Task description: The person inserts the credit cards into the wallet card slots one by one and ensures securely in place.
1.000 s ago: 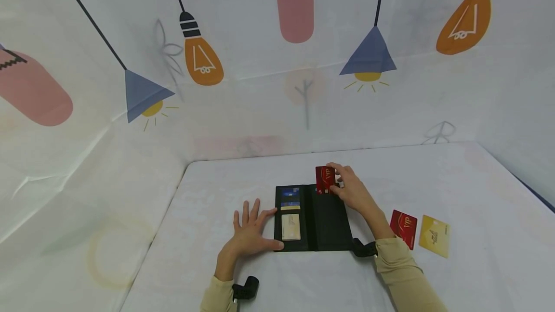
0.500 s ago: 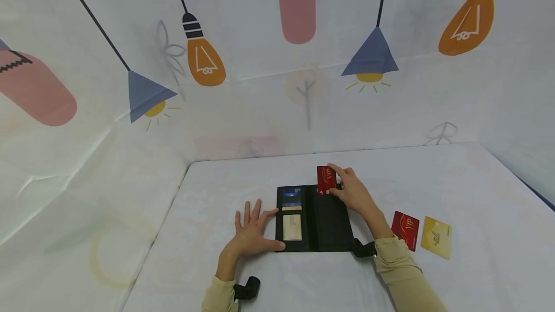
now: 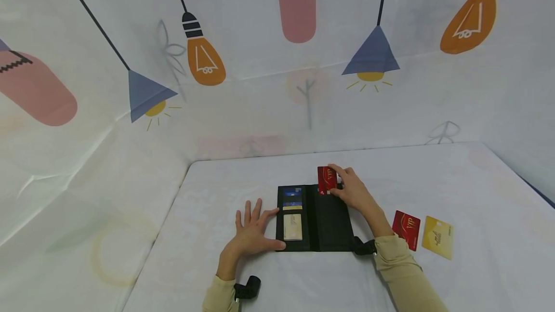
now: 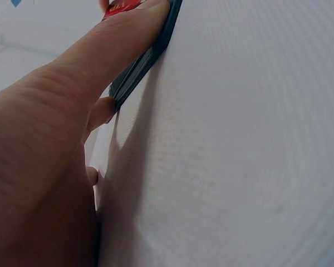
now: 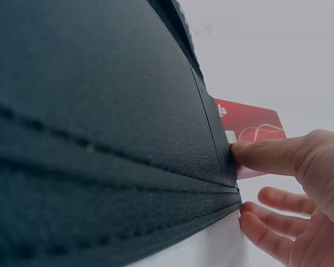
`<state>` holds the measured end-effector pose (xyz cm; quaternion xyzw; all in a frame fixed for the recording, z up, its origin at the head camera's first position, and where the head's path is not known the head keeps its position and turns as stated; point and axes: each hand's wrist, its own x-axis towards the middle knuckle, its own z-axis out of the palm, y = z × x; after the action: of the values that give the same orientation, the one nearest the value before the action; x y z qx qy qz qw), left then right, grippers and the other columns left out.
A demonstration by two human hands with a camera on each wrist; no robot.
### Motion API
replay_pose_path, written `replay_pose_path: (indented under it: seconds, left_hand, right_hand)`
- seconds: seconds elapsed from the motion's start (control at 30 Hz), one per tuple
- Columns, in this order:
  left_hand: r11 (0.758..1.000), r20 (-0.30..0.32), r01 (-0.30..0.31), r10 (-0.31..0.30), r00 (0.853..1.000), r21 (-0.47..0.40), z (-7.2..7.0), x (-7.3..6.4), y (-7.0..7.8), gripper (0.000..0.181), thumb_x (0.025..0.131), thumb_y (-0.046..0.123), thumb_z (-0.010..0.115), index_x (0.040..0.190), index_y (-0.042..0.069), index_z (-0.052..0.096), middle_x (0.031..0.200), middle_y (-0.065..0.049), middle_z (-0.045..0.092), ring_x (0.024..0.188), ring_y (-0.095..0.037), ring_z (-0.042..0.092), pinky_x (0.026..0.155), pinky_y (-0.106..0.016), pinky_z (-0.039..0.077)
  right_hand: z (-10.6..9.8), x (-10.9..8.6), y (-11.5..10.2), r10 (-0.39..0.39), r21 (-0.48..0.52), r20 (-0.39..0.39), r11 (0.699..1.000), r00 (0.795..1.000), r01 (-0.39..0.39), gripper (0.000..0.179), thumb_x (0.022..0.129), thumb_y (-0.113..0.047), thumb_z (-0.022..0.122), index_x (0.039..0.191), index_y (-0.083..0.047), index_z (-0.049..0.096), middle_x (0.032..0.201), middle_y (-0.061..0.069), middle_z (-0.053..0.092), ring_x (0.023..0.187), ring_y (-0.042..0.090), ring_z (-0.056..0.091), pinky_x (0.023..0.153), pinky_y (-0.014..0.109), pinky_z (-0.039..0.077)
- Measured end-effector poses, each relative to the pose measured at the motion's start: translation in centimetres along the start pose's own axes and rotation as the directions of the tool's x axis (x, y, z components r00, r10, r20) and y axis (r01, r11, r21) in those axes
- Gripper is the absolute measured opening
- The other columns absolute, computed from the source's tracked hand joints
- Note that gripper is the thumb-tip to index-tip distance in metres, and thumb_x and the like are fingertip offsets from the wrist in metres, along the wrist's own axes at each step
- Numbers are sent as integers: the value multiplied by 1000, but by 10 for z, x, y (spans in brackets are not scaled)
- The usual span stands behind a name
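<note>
A black card wallet (image 3: 333, 223) lies spread flat on the white table. Its left half has slots with blue cards (image 3: 292, 192) and a cream card (image 3: 292, 227) behind a window. My right hand (image 3: 354, 192) pinches a red VIP card (image 3: 324, 177) between thumb and fingers at the top edge of the right half. In the right wrist view the lower end of that red card (image 5: 256, 119) meets the wallet's edge, thumb on its face. My left hand (image 3: 250, 237) has its fingers spread, the thumb on the wallet's lower left corner and the index fingertip at its left edge.
To the right of the wallet, another red VIP card (image 3: 406, 229) lies partly behind the right sleeve (image 3: 396, 264). Beside it is a yellow card (image 3: 438, 237). A white printed sheet (image 3: 260, 119) rises behind the table's far edge. Each wrist carries a black camera.
The head view has shifted slightly. Both hands, the wallet and the red card at its top edge otherwise stay almost as they were.
</note>
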<state>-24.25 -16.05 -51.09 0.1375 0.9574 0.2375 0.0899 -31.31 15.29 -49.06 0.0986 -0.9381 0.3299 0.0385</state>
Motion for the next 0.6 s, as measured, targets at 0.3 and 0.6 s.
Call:
replay_pose_path:
  seconds: [0.3,0.6]
  left_hand:
    - [1000,6,0,0,1000,2,0,0,-1,90,69,58,81,147,29,45,166,-17,5,149,-44,-13,113,-66,-13]
    - [1000,14,-5,5,1000,12,-1,-1,0,88,70,60,80,146,31,46,166,-17,4,149,-45,-13,113,-67,-12]
  right_hand:
    - [0,0,3,-14,22,25,1000,1000,13,70,88,-10,73,148,-10,37,123,30,49,115,46,55,90,59,51]
    - [-2,-4,8,-60,34,26,998,998,59,58,89,-8,71,141,-1,46,121,29,50,109,41,54,92,58,48]
